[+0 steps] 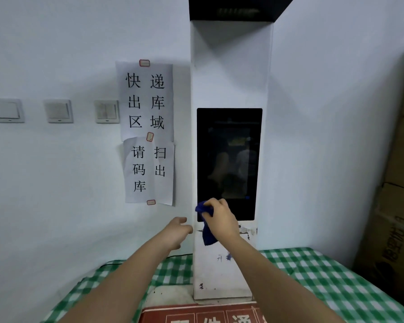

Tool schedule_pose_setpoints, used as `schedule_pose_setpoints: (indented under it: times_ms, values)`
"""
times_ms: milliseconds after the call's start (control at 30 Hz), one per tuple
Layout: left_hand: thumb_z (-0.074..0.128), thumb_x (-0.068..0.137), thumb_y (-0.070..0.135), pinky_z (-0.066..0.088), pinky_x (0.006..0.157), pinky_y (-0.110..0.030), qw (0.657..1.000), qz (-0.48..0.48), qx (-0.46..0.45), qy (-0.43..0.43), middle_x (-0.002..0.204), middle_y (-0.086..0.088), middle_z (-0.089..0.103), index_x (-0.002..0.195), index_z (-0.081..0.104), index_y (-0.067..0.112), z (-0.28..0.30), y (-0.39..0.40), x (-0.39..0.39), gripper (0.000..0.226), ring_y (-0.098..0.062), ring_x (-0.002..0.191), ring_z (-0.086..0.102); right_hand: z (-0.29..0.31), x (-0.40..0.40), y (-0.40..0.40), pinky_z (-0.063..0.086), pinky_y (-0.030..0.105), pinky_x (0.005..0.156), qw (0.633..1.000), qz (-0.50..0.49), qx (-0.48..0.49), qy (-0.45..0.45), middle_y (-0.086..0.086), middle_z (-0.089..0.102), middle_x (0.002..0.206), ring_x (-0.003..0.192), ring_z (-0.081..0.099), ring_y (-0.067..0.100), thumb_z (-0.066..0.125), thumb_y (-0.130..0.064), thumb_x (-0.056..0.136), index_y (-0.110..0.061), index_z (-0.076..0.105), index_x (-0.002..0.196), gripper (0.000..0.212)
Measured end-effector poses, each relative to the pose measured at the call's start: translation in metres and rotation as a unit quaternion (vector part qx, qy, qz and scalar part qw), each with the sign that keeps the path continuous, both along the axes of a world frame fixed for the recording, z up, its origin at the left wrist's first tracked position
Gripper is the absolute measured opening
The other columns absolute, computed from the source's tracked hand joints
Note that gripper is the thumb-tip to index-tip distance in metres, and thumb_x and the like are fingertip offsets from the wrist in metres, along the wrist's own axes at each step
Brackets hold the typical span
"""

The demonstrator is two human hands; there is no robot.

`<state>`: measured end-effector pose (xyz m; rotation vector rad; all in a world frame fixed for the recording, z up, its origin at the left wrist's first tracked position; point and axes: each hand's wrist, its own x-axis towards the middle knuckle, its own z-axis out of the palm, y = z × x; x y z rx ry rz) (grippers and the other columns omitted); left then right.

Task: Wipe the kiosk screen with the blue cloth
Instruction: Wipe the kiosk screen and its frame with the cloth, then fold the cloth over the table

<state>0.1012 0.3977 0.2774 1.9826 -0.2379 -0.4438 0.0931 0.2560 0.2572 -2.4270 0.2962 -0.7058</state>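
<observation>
Blue cloth (205, 226) is gripped in the right hand (221, 217), pressed at the screen's (229, 159) lower left corner. Left hand (177, 230) rests relaxed against the kiosk's (229, 73) left edge, holding nothing.

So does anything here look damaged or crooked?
Yes. The white kiosk is scuffed and marked below its screen, near the right hand holding the blue cloth. The lower paper sign on the wall hangs slightly tilted and curled.

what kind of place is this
Probably a parcel pickup point: a white scanning kiosk with a dark screen, paper notices reading express outbound area, and stacked cardboard boxes.
</observation>
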Motion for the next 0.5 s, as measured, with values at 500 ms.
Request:
schedule_pose_setpoints:
  times_ms: [500]
  values:
    - [0.042,0.095,0.015,0.055,0.065,-0.027,0.985,-0.073,-0.141,0.071,0.1,-0.008,0.066,0.116,0.055,0.012,-0.016,-0.042,-0.087,0.025,-0.023,0.086,0.065,-0.012,-0.097,-0.017,0.046,0.035,0.087,0.942,0.001,0.333,0.035,0.009,0.061,0.107,0.101,0.057,0.024,0.048,-0.02,0.094,-0.011,0.058,0.104,0.017]
